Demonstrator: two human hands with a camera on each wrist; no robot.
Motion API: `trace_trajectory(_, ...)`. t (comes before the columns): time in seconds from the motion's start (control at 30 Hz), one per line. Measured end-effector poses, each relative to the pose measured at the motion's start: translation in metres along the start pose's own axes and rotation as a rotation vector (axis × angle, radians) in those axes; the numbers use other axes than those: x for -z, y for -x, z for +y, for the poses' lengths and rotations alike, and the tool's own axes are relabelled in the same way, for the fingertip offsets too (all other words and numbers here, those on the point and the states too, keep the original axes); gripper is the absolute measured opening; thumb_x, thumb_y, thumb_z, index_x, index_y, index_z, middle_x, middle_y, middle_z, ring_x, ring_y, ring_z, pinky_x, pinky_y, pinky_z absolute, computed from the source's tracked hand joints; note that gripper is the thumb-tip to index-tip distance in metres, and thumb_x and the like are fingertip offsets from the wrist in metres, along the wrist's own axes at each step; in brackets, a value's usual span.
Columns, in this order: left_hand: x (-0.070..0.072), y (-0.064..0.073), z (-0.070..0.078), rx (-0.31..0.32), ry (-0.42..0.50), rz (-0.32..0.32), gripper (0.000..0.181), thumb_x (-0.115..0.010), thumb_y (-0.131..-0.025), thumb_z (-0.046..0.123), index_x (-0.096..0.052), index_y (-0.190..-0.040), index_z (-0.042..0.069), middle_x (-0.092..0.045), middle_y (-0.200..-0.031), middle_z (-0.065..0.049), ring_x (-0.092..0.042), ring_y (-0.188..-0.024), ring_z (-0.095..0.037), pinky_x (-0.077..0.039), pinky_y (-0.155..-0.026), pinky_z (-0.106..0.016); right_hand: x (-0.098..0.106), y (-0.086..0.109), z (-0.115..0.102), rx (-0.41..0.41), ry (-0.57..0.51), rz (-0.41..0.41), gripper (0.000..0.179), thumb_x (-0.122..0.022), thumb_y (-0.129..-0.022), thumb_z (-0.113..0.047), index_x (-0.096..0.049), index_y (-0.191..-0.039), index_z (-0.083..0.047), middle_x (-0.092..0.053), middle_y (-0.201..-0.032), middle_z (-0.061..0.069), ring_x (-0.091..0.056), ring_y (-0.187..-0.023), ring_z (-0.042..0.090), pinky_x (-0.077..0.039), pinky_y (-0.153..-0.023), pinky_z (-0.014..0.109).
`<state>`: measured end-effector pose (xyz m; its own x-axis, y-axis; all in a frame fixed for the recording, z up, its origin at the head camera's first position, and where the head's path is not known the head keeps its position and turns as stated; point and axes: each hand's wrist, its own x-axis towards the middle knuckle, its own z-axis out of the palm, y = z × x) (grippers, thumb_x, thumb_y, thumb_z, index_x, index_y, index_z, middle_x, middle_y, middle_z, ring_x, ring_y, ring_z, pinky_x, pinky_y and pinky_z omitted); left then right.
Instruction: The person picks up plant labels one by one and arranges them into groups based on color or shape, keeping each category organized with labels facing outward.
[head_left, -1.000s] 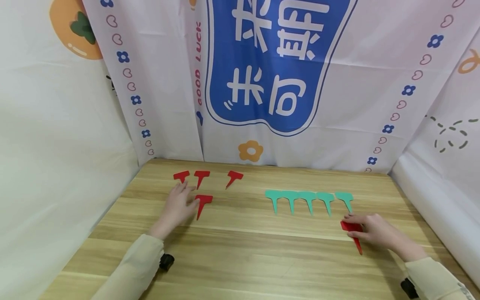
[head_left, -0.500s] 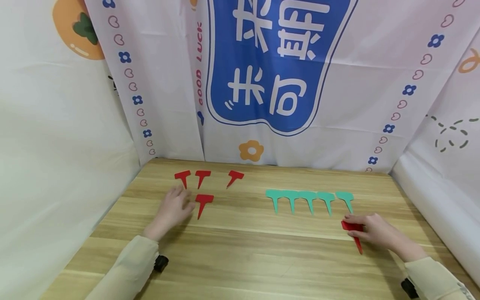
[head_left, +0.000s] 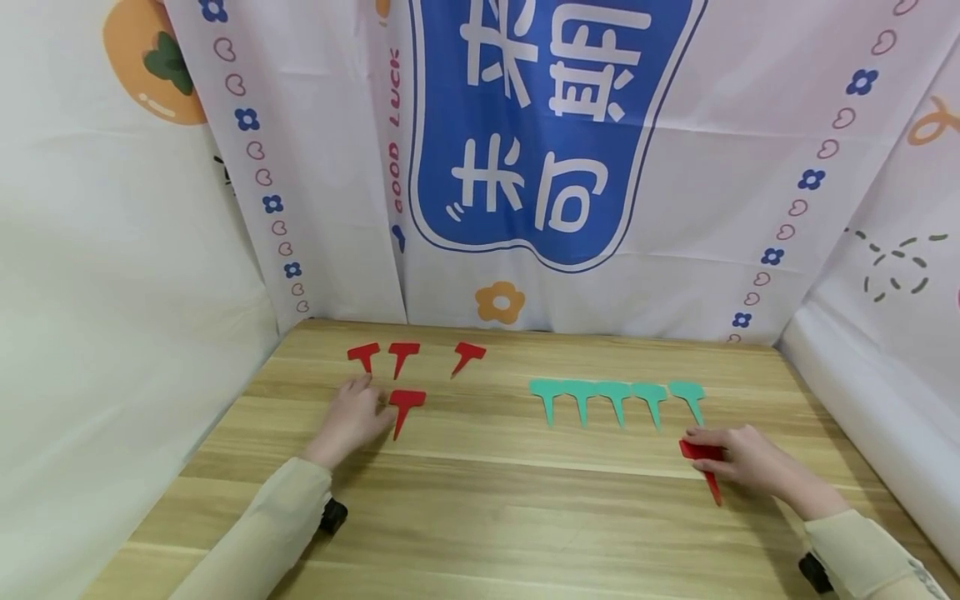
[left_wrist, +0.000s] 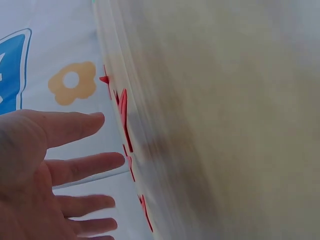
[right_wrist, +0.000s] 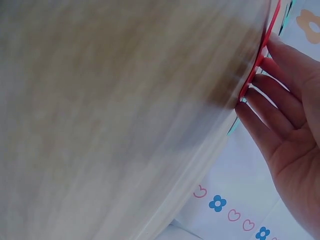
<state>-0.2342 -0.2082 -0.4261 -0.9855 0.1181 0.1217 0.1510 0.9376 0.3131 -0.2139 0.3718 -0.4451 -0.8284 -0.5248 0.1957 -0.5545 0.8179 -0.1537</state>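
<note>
In the head view my left hand (head_left: 352, 419) hovers at the left, fingers spread and holding nothing. Its thumb side is beside a red T-shaped plant label (head_left: 407, 400), and its fingertips reach just below another red label (head_left: 364, 353). The left wrist view shows the left fingers (left_wrist: 82, 167) extended and apart. At the right, my right hand (head_left: 757, 462) holds a red T-shaped plant label (head_left: 712, 483) by its wide head, with thumb and fingers at its edges, low on the table. Part of that head is hidden under the hand.
Several green T-shaped labels (head_left: 581, 392) lie in a row right of the middle, heads away from me. Two more red labels, one (head_left: 403, 350) beside the left one and another (head_left: 468, 353) farther right, lie near the back edge. A printed cloth (head_left: 337, 250) hangs behind the wooden table (head_left: 525, 525).
My left hand drew back slightly toward me, then moved forward and right again beside the nearer red label. The right hand has stayed on its label.
</note>
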Motion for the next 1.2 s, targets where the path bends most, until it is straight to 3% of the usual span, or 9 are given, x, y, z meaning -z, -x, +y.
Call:
trace_trajectory(0.13,-0.003,-0.007,0.0,0.057,0.009,-0.021,0.021,-0.064,-0.084,0.025,-0.065,-0.083,0.004,-0.043,-0.135,-0.035,-0.034,-0.126,-0.053,-0.027,-0.102,-0.067,-0.001,0.0,0.001,0.011,0.009,0.002,0.04,-0.077,-0.078,-0.027,-0.071,-0.111,-0.007,-0.071,-0.108,0.009,-0.069,-0.09,0.022,-0.056,-0.073,0.038)
trace_trajectory(0.23,-0.004,-0.012,0.001,0.095,0.001,-0.043,0.028,-0.066,-0.084,0.029,-0.057,-0.071,0.007,-0.043,-0.135,-0.036,-0.033,-0.126,-0.054,-0.027,-0.102,-0.067,-0.001,0.0,0.002,0.016,0.017,0.001,0.039,-0.077,-0.078,-0.027,-0.071,-0.111,-0.008,-0.071,-0.109,0.008,-0.069,-0.09,0.022,-0.057,-0.073,0.036)
trace_trajectory(0.53,-0.008,-0.019,0.004,0.139,-0.036,-0.088,0.044,-0.069,-0.082,0.037,-0.051,-0.056,0.007,-0.046,-0.131,-0.035,-0.034,-0.125,-0.052,-0.023,-0.106,-0.065,0.0,0.002,0.001,0.028,0.003,-0.005,0.037,-0.075,-0.08,-0.027,-0.07,-0.112,-0.009,-0.071,-0.109,0.008,-0.069,-0.092,0.024,-0.057,-0.073,0.036)
trace_trajectory(0.83,-0.012,-0.024,0.011,0.148,-0.03,-0.101,0.046,-0.072,-0.08,0.035,-0.051,-0.051,0.006,-0.039,-0.137,-0.037,-0.029,-0.127,-0.052,-0.018,-0.107,-0.066,-0.001,0.001,0.002,0.027,-0.008,-0.003,0.037,-0.075,-0.08,-0.028,-0.071,-0.111,-0.008,-0.071,-0.109,0.008,-0.069,-0.092,0.024,-0.057,-0.072,0.033)
trace_trajectory(1.0,-0.013,-0.028,0.011,0.156,-0.013,-0.096,0.039,-0.074,-0.079,0.031,-0.055,-0.055,0.007,-0.033,-0.141,-0.038,-0.026,-0.128,-0.053,-0.016,-0.107,-0.067,-0.002,0.001,0.003,0.024,-0.007,-0.003,0.037,-0.075,-0.08,-0.028,-0.071,-0.111,-0.009,-0.071,-0.109,0.008,-0.069,-0.091,0.022,-0.057,-0.071,0.032)
trace_trajectory(1.2,-0.013,-0.032,0.011,0.179,0.013,-0.083,0.035,-0.077,-0.076,0.028,-0.055,-0.058,0.006,-0.04,-0.135,-0.035,-0.03,-0.125,-0.052,-0.017,-0.107,-0.067,-0.001,0.001,0.003,0.02,-0.004,0.003,0.038,-0.076,-0.079,-0.026,-0.071,-0.112,-0.008,-0.072,-0.108,0.008,-0.068,-0.088,0.017,-0.056,-0.069,0.03)
